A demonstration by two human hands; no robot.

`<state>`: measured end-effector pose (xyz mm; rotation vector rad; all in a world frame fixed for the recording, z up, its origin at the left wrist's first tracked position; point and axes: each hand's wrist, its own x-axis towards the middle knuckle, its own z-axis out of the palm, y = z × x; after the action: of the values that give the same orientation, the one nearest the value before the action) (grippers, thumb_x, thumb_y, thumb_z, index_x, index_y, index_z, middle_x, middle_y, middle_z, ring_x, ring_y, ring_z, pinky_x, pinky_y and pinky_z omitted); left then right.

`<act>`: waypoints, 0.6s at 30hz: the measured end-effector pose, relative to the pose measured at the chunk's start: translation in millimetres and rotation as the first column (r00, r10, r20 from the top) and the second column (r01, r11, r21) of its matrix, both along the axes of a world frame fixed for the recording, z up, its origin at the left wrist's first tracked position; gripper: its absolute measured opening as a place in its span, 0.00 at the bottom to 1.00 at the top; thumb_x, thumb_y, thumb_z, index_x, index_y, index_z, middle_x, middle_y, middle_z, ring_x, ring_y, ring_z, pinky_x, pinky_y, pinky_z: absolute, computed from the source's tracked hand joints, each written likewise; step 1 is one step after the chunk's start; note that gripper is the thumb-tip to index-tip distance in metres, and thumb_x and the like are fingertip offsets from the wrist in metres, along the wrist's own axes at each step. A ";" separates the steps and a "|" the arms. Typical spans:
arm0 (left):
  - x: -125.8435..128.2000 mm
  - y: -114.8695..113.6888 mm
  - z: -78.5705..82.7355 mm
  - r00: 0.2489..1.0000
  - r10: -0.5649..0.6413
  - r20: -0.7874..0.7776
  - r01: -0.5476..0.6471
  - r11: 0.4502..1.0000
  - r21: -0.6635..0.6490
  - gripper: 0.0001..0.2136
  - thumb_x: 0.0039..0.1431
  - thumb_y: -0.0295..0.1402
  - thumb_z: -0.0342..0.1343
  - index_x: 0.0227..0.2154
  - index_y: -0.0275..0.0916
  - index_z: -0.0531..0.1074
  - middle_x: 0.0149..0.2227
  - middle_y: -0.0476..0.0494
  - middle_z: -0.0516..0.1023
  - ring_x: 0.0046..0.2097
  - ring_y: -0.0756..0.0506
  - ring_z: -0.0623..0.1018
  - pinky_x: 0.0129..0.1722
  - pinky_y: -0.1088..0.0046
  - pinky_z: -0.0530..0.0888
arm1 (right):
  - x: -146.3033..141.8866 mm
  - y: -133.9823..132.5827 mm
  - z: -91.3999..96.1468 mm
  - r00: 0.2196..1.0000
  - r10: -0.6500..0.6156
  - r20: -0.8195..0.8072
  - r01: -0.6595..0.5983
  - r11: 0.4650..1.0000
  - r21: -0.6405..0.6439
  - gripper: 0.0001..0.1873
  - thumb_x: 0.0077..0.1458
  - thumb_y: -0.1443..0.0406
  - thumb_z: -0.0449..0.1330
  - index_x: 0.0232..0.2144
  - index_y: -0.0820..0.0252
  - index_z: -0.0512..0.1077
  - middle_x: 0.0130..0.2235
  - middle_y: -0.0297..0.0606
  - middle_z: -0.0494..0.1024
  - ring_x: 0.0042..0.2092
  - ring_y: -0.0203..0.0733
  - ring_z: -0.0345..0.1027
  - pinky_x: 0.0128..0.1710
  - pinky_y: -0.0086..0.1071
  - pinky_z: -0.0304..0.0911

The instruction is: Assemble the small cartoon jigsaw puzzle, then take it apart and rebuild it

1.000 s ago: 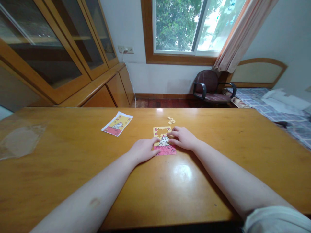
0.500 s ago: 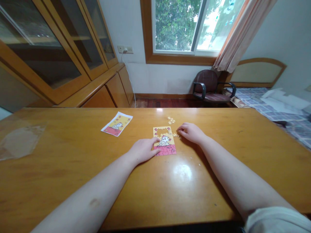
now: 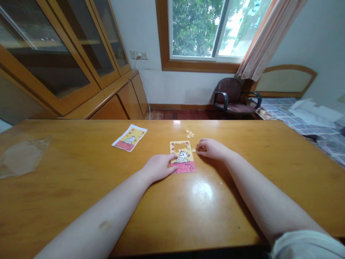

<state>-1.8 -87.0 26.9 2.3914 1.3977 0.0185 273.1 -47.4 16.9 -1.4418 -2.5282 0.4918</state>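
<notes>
A small jigsaw puzzle (image 3: 185,167), yellow above and pink below with a white cartoon animal, lies flat on the table. A gap with notched edges shows in its upper part. My left hand (image 3: 159,167) rests at the puzzle's left side, thumb and fingers spread apart, fingertips touching its surface. Just right of the puzzle, my right hand (image 3: 210,149) has its fingers bent and pinched down on a loose puzzle piece, mostly hidden under the fingertips. Another loose piece (image 3: 194,150) shows beside those fingertips. Several more yellow pieces (image 3: 190,134) lie in a cluster behind.
A printed picture sheet (image 3: 129,138) of the same design lies left of the puzzle. Farther left is a clear plastic bag (image 3: 23,158) on the wooden table (image 3: 161,216). Beyond the table stand a glass-door cabinet (image 3: 107,77), an office chair (image 3: 229,93) and a bed.
My right hand has shifted slightly toward me, and its fingers have come down over a loose piece that was visible before. My left hand and the puzzle look unmoved.
</notes>
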 end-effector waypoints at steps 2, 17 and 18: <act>-0.1 0.0 0.0 1.000 0.001 0.005 -0.001 1.000 0.003 0.20 0.56 0.46 0.53 0.51 0.50 0.69 0.39 0.46 0.79 0.42 0.41 0.78 0.38 0.70 0.70 | -0.8 -0.2 0.1 1.000 -0.011 -0.015 0.011 1.000 -0.012 0.07 0.51 0.64 0.61 0.33 0.60 0.77 0.37 0.40 0.76 0.36 0.39 0.70 0.37 0.29 0.62; 1.4 -0.7 -1.5 1.000 0.008 0.014 -0.008 1.000 0.016 0.18 0.56 0.44 0.53 0.50 0.51 0.70 0.35 0.48 0.79 0.39 0.42 0.78 0.35 0.71 0.70 | -56.1 -30.5 1.1 0.949 -0.236 -0.207 0.215 0.969 -0.122 0.05 0.52 0.63 0.61 0.32 0.56 0.76 0.32 0.34 0.78 0.31 0.36 0.68 0.32 0.28 0.59; 1.6 -0.9 -1.5 1.000 0.008 0.016 -0.008 1.000 0.015 0.18 0.56 0.44 0.53 0.50 0.51 0.70 0.35 0.48 0.79 0.40 0.42 0.78 0.35 0.71 0.70 | -59.5 -31.7 -0.6 0.954 -0.236 -0.184 0.222 0.970 -0.094 0.06 0.53 0.62 0.61 0.33 0.56 0.76 0.32 0.34 0.78 0.32 0.37 0.68 0.32 0.28 0.59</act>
<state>-0.2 -87.9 25.4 2.3924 1.4053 0.0496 213.7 -79.1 16.3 -1.6026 -2.1798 0.6530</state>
